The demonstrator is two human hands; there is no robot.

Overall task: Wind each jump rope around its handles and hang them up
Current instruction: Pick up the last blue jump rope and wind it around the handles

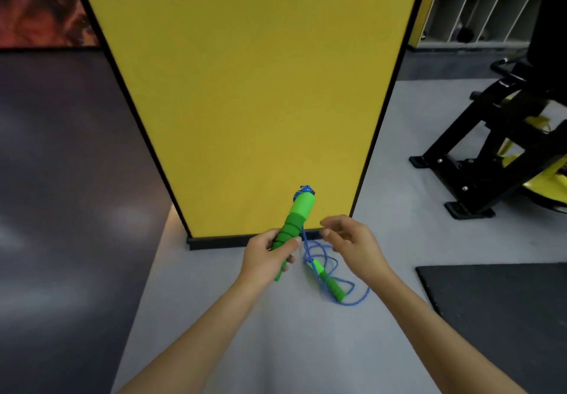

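Both forearms [199,332] reached out from below. The left hand [267,255] gripped one green handle [296,225], fingers curled round its lower half; it tilted up toward the yellow panel [245,86], a blue knot at its top. The right hand [352,240] hovered just beside it, fingers loosely bent, holding nothing that I could see. The blue rope [306,251] hung down to the grey floor [276,317], looped loosely around the second handle [329,283] lying there. A black mat [506,317] lay to the right, with a gym machine [491,154] beyond it.
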